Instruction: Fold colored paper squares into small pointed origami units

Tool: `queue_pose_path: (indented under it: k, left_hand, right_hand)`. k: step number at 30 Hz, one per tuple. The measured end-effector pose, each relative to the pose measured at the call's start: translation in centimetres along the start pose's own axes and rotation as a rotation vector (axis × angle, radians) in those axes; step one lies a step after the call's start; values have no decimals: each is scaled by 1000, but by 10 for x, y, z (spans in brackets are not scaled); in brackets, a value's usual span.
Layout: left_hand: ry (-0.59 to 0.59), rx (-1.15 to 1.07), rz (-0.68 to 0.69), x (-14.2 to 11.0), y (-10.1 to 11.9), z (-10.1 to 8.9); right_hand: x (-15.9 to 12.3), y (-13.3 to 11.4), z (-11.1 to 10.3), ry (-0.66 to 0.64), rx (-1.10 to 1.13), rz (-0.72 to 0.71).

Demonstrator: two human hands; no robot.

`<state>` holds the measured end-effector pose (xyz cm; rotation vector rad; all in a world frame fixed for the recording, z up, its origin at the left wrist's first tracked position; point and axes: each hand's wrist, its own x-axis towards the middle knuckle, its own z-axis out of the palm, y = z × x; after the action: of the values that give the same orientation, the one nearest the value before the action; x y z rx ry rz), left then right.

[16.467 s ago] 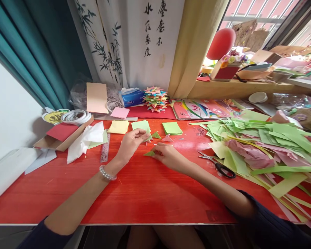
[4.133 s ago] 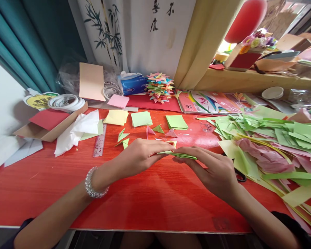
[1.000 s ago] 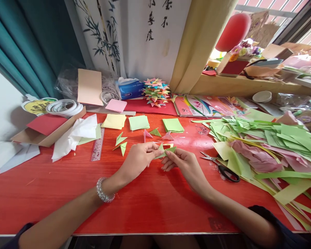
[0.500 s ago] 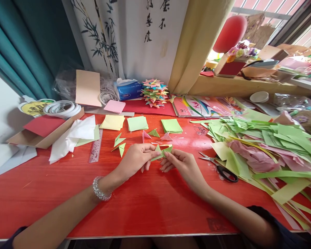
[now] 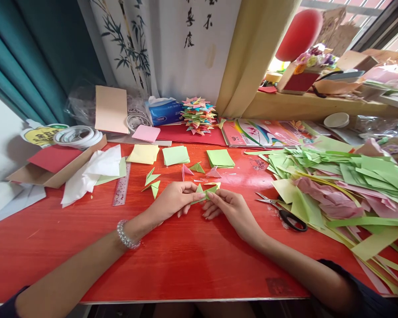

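Note:
Over the red table (image 5: 172, 265), a folded piece of light green paper (image 5: 200, 194) is pinched between both hands. My left hand (image 5: 174, 197) grips its left side with thumb and fingers. On the right side, my right hand (image 5: 228, 207) holds it the same way. Just behind the hands lie small folded paper pieces: a pink one (image 5: 186, 171), an olive green one (image 5: 197, 167) and a second pink one (image 5: 213, 172). Green folded pieces (image 5: 151, 177) rest left of the left hand. The fingers partly cover the held paper and a yellow piece behind it.
Stacks of yellow (image 5: 142, 154), pale green (image 5: 175, 156) and bright green paper (image 5: 220, 158) lie farther back. Scissors (image 5: 281, 211) are right of my hand, beside a heap of paper strips (image 5: 345, 176). Leftward are a ruler (image 5: 121, 185), tissue (image 5: 101, 170) and a cardboard tray (image 5: 59, 172).
Both hands keep hold of the green folded paper, with only slight finger movement. The whole view has shifted a little.

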<state>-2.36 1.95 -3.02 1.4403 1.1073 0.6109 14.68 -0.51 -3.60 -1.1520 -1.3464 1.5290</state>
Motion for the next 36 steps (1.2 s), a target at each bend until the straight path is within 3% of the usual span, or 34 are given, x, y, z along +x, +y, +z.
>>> queue_pose_path:
  k: [7,11,14,17,19,23,27,30,34,36]
  left_hand:
    - [-8,15,-58,-1,0,-1]
    - [-40,13,-34,1,1,-3]
    - [-47,43,20,2,2,-2]
    - [-82,39,35,0,2,0]
    - [-101,35,25,-1,3,1]
    - [-123,50,0,-2,3,2]
    - [-111,83,4,-2,2,1]
    - [-93,90,35,-2,1,1]
    - [-85,18,73,-1,3,1]
    - [-75,-33,70,-1,4,2]
  right_hand:
    - [0,3,2,-17,-72,-13]
    - [1,-11,-9,-77,-220,24]
    - [10,-38,-21,106,-552,-159]
    - [33,-62,-27,163,-888,-342]
    - [55,-69,-23,82,-1060,-375]
    - [96,-58,1,-10,-1175,-322]
    - [111,-49,22,-84,-1309,-272]
    - [101,-56,17,-83,-1256,-280]
    - [67,-63,-9,-136,-582,-210]
    - [47,-59,-24,-92,-295,-157]
